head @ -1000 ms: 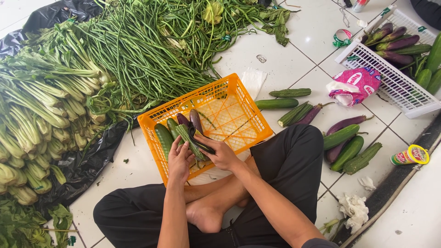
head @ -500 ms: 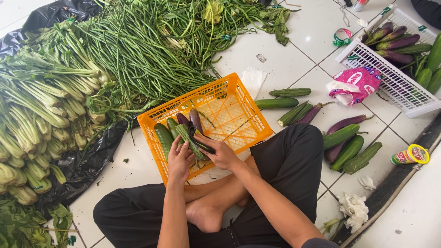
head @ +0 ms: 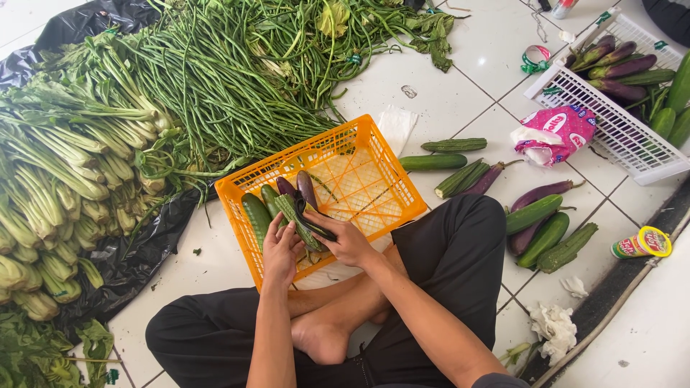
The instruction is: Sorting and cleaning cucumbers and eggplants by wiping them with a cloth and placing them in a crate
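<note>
I sit cross-legged on the tiled floor [head: 460,86], both hands at the near corner of the orange crate [head: 374,154]. My left hand [head: 280,251] and right hand [head: 346,241] each close their grip around a bundle of vegetables [head: 298,205], cucumbers and purple eggplants, resting inside the crate; nothing has shifted since a second ago. Right of the crate lie loose cucumbers [head: 535,215], a small yellow-lidded jar [head: 642,243] and a pink packet [head: 557,133] beside the white basket [head: 611,126]. Beyond the crate, long beans [head: 215,79] crowd its far edge; bare tiles stay open right of them.
</note>
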